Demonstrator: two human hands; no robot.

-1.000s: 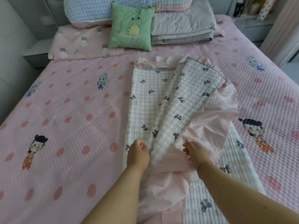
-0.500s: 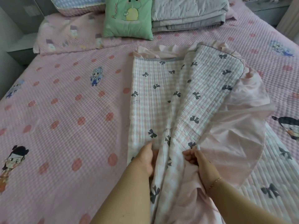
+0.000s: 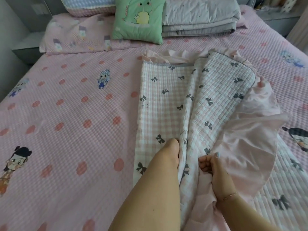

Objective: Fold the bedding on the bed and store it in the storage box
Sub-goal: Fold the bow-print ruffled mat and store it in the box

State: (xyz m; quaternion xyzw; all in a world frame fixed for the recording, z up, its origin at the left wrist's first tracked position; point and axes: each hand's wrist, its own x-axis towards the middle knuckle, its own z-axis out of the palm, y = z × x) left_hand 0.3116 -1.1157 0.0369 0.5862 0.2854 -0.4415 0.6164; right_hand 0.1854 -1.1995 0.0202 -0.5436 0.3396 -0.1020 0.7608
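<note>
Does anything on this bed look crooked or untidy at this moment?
Yes. The bow-print quilt is only partly folded: its right flap is bunched and tilted, and the pink ruffle spreads out loosely on the right. The green cushion leans against the folded grey blanket. Nothing looks damaged.

Pink-checked, bow-printed quilt (image 3: 168, 104); green cushion (image 3: 138, 19)
</note>
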